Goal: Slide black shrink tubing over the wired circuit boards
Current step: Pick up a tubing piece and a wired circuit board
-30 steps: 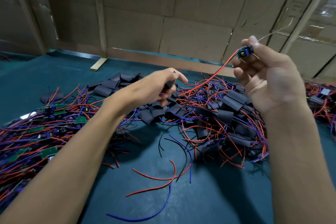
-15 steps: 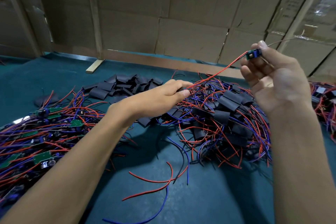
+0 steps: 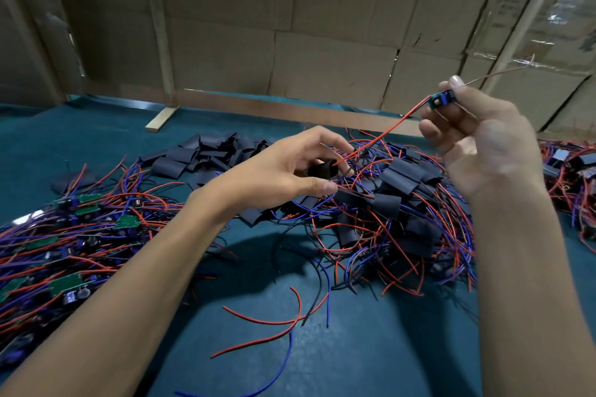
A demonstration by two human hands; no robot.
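My right hand point(image 3: 477, 145) is raised at the right and pinches a small circuit board point(image 3: 441, 100) between fingertips. A red wire point(image 3: 383, 132) runs from the board down and left. My left hand point(image 3: 283, 167) hovers over the pile and holds a short piece of black shrink tubing point(image 3: 322, 170) between thumb and fingers; the red wire's free end meets the tube's mouth. A thin bare lead point(image 3: 496, 74) sticks out from the board to the upper right.
A heap of flat black tubing pieces point(image 3: 206, 155) lies behind my left hand. Sleeved boards with red and blue wires point(image 3: 396, 203) pile in the middle, bare green boards point(image 3: 64, 284) at the left. Loose wires point(image 3: 274, 322) lie on the green table point(image 3: 371, 348).
My left hand has opened its fingers around the black tube and the red wire's end now sits at the tube's mouth. My right hand has stayed raised with the board.
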